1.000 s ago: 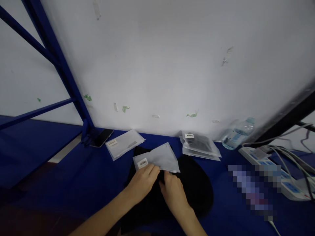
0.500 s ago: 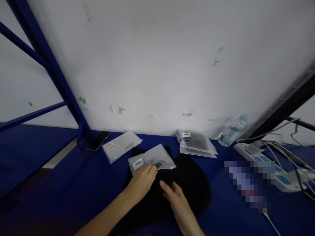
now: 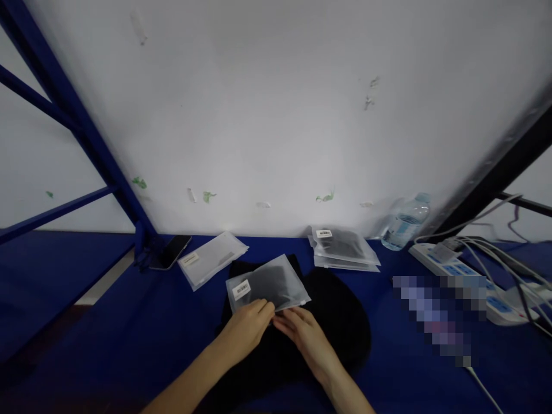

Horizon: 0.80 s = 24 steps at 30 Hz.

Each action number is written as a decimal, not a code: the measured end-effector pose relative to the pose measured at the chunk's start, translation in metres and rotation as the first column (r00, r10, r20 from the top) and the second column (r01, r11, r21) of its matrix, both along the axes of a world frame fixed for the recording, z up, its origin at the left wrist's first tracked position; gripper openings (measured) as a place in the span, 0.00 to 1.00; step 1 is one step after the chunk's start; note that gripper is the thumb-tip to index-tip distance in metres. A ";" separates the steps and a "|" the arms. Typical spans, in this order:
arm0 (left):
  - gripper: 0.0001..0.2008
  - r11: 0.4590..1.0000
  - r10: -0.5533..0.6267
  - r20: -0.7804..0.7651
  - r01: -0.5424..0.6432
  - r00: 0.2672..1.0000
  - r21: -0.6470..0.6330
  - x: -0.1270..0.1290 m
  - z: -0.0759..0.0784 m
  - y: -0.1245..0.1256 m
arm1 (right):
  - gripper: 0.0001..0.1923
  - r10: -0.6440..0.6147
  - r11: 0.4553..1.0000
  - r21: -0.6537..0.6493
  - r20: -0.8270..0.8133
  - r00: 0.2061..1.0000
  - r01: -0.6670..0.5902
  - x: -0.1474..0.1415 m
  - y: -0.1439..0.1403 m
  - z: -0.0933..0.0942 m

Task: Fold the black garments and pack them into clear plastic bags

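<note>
A frosted zip bag (image 3: pixel 276 282) with a barcode label lies on a black cloth item (image 3: pixel 340 310), and something dark and flat shows through its plastic. My left hand (image 3: pixel 250 328) is closed on the bag's near edge, fingertips pinched together. Right beside it, my right hand (image 3: pixel 304 333) has its fingers pressed at the same edge, thumb and fingertips close together. The bag's slider sits at its right corner, apart from both hands. What lies directly under the fingertips is hidden.
Behind to the left are another frosted bag (image 3: pixel 213 259) and a phone (image 3: pixel 170 252). Stacked filled bags (image 3: pixel 342 250) lie back right, near a water bottle (image 3: pixel 405 221). A power strip (image 3: pixel 461 267) with cables and a pixelated object (image 3: pixel 435 316) occupy the right. A white wall (image 3: pixel 267 115) stands behind.
My right hand has moved up and left to the bag's near edge, beside my left hand. The dark content now fills more of the bag. The camera view has tilted slightly.
</note>
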<state>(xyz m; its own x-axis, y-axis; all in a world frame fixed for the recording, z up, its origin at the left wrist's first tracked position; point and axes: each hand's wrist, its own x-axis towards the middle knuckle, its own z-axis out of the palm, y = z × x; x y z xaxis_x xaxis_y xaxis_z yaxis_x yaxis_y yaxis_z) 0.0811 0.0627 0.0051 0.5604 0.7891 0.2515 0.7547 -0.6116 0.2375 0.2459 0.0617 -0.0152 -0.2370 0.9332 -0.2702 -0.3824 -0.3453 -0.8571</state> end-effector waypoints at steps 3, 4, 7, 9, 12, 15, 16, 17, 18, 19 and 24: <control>0.10 1.000 -0.007 -0.010 0.007 1.000 -0.022 -0.001 -0.008 -0.003 | 0.21 -0.005 0.998 0.056 0.361 0.932 -0.016 0.040 0.002 -0.001; 0.10 1.000 -0.002 -0.023 0.001 1.000 -0.031 0.000 -0.008 -0.003 | 0.21 -0.087 0.992 0.122 0.488 0.869 0.032 0.052 0.006 0.000; 0.13 0.999 -0.011 -0.091 0.007 0.996 -0.044 0.010 0.001 0.000 | 0.19 -0.254 0.960 0.267 0.691 0.677 0.087 0.076 0.023 0.006; 0.10 1.000 -0.027 -0.146 0.026 0.989 -0.009 0.023 0.008 0.007 | 0.19 -0.198 0.969 0.245 0.738 0.645 0.016 0.079 0.033 0.007; 0.05 0.997 -0.051 -0.189 0.061 0.981 0.046 0.049 0.013 0.021 | 0.17 -0.124 0.975 0.211 0.767 0.630 -0.065 0.074 0.042 0.005; 0.05 0.993 -0.077 -0.231 0.096 0.970 0.073 0.071 0.009 0.034 | 0.15 -0.124 0.974 0.216 0.773 0.622 -0.074 0.070 0.044 0.001; 0.05 0.991 -0.087 -0.249 0.110 0.965 0.079 0.075 0.007 0.037 | 0.14 -0.127 0.973 0.220 0.774 0.620 -0.075 0.070 0.044 0.000; 0.06 0.988 -0.100 -0.265 0.126 0.959 0.084 0.078 0.005 0.039 | 0.13 -0.130 0.972 0.224 0.775 0.619 -0.076 0.070 0.044 -0.001; 0.08 0.986 -0.115 -0.279 0.145 0.953 0.088 0.079 0.003 0.039 | 0.12 -0.130 0.971 0.226 0.774 0.619 -0.079 0.070 0.044 -0.001; 0.09 0.982 -0.131 -0.292 0.164 0.947 0.091 0.079 0.002 0.038 | 0.12 -0.129 0.970 0.228 0.773 0.621 -0.083 0.070 0.043 -0.002; 0.13 0.969 -0.163 -0.337 0.215 0.927 0.122 0.041 0.007 0.017 | 0.15 -0.118 0.973 0.215 0.771 0.626 -0.081 0.067 0.040 -0.005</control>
